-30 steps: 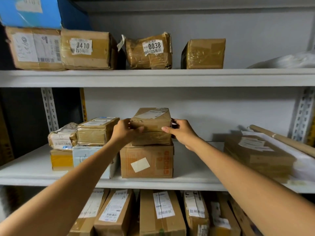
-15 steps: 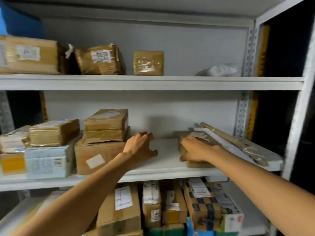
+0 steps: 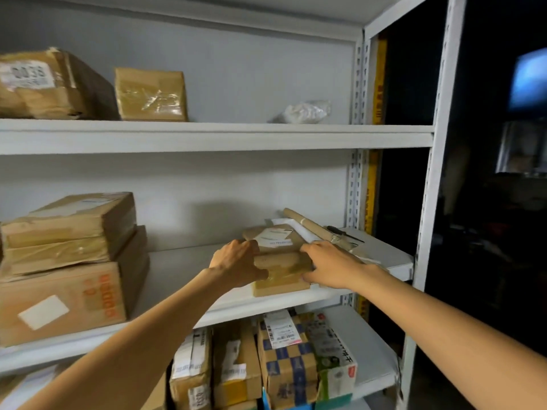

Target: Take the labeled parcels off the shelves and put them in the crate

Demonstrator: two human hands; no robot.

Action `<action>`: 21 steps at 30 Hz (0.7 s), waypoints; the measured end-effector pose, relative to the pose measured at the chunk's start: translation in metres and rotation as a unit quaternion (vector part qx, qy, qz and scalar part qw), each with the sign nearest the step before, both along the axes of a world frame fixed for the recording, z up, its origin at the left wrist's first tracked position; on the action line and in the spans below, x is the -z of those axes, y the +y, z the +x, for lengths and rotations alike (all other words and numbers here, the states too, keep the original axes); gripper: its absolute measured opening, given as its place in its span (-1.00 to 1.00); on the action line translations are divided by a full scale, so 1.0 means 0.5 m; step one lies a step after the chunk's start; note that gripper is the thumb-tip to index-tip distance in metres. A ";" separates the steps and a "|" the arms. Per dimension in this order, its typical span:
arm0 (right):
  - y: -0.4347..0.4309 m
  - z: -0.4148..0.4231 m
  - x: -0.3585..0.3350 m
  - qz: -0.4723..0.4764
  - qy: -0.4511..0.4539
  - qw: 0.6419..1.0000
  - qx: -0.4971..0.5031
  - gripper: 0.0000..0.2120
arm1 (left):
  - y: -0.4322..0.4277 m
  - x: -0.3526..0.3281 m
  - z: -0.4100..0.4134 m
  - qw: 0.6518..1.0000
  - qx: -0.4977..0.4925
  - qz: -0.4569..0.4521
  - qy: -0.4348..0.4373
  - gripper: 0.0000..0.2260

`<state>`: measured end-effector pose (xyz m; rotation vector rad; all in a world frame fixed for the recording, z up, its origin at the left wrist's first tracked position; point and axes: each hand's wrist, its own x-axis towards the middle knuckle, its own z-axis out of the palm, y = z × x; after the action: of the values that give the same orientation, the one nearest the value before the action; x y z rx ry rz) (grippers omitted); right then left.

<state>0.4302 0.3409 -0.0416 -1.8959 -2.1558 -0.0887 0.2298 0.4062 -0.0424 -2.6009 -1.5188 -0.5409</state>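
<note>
A brown cardboard parcel (image 3: 279,272) with a white label on top lies at the right of the middle shelf (image 3: 177,270). My left hand (image 3: 236,266) grips its left side, thumb across the front. On the parcel's right side, my right hand (image 3: 328,266) presses with the fingers stretched toward the top edge. The parcel still rests on the shelf. No crate shows in the view.
A stack of taped brown boxes (image 3: 68,261) fills the left of the middle shelf. A cardboard tube (image 3: 313,229) and white sheets lie behind the parcel. The top shelf holds two boxes (image 3: 151,94) and a white bag (image 3: 306,112). Labeled parcels (image 3: 284,362) crowd the lower shelf.
Both hands left the stacked boxes at left and moved right. My left hand crossed the bare shelf and now grips the labeled parcel, which my right hand reached first.
</note>
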 end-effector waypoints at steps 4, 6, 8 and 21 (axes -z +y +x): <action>0.018 -0.011 0.000 0.023 0.013 1.000 0.010 -0.54 | 0.041 0.008 0.011 1.000 0.001 -0.015 -0.023 -0.52; 0.029 -0.024 0.013 0.031 0.024 0.999 0.026 -0.57 | 0.059 0.016 0.014 0.996 -0.005 -0.049 -0.072 -0.47; 0.043 -0.041 0.031 0.027 0.036 0.998 0.044 -0.53 | 0.073 0.028 0.015 0.986 0.001 -0.102 -0.134 -0.37; 0.071 -0.107 0.057 0.086 0.121 0.985 0.084 -0.67 | 0.061 0.075 -0.002 0.972 -0.028 -0.064 -0.226 -0.61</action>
<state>0.3769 0.3763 -0.0702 -1.8773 -1.7704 -0.0701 0.2287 0.4368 -0.0800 -2.6417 -1.7945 -1.1274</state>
